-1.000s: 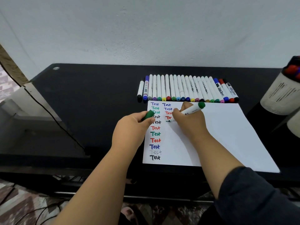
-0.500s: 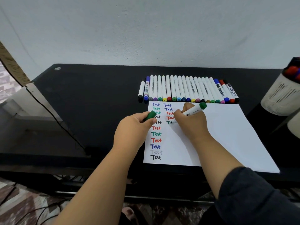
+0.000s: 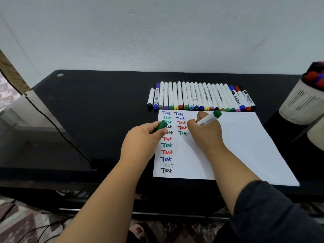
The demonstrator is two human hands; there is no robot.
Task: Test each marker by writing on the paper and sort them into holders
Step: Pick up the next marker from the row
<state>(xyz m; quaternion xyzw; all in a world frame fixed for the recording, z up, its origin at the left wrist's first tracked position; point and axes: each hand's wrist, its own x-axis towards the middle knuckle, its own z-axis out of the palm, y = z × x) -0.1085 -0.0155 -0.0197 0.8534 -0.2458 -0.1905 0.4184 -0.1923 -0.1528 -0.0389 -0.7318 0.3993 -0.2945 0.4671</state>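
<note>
While the left hand (image 3: 140, 139) pinches a green cap (image 3: 160, 126) at the left edge of the paper (image 3: 236, 146), the right hand (image 3: 206, 133) grips the green marker (image 3: 209, 118), fingers curled round the barrel, tip on the sheet at a half-written green "Te". Row of capped markers (image 3: 201, 99) lies just beyond the paper. Holder (image 3: 301, 104) with markers stands far right on the black desk (image 3: 96, 102).

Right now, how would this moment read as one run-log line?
right hand: writing green "Test" with green marker | left hand: holds green cap | paper: second column | row of markers: untested
</note>
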